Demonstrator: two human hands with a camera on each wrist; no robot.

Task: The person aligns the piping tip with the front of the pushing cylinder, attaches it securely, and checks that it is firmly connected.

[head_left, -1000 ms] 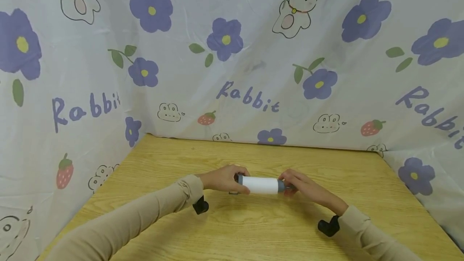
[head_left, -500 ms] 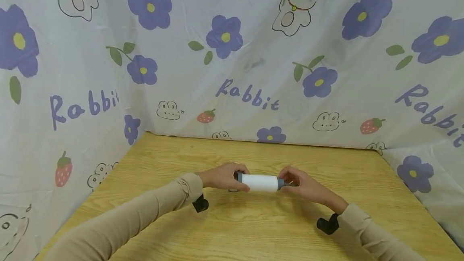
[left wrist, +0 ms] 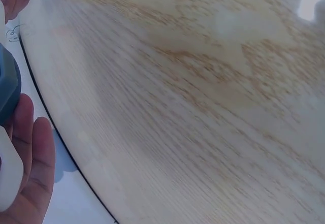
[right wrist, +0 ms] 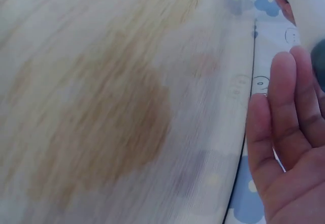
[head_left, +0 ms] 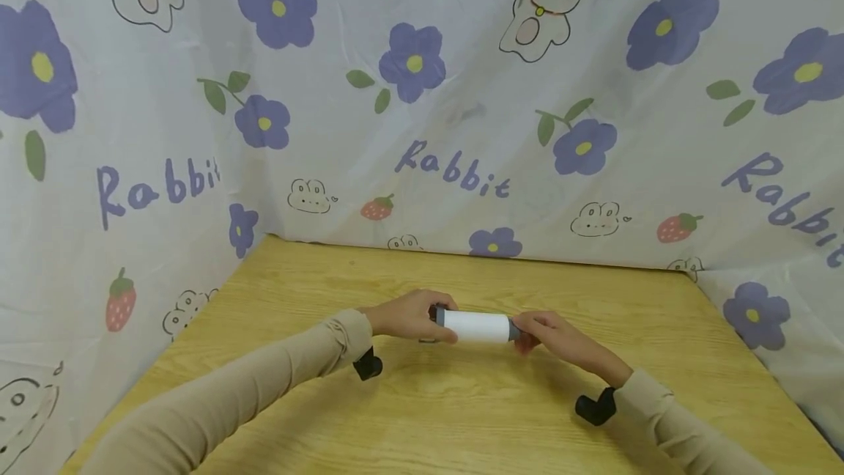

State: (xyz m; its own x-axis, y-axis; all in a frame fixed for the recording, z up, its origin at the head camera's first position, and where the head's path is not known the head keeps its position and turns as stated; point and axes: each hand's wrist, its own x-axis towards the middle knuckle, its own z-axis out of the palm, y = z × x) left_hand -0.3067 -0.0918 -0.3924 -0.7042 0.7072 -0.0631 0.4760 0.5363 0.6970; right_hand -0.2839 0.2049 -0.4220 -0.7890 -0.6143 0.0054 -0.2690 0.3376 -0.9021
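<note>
A white cylinder point(head_left: 476, 326) with blue-grey ends lies level between my hands in the head view, just above the table. My left hand point(head_left: 412, 315) grips its left end, thumb in front and fingers behind. A small part below that end is too small to tell. At the other end, my right hand point(head_left: 557, 336) pinches the tapered grey tip. The left wrist view shows the blue-grey end point(left wrist: 7, 84) beside the left fingers, with a white rounded piece below it. In the right wrist view, several right fingers point(right wrist: 284, 89) extend beside the dark end; the thumb is hidden.
The wood-grain table point(head_left: 422, 416) lies under both arms. Around its back and sides hangs a white curtain point(head_left: 455, 123) printed with purple flowers, rabbits and strawberries. Black camera mounts point(head_left: 596, 407) sit under both wrists.
The right fingers, spread around a thin grey stem half a second ago, now close over the cylinder's right tip. My left hand keeps its grip. The view has shifted slightly.
</note>
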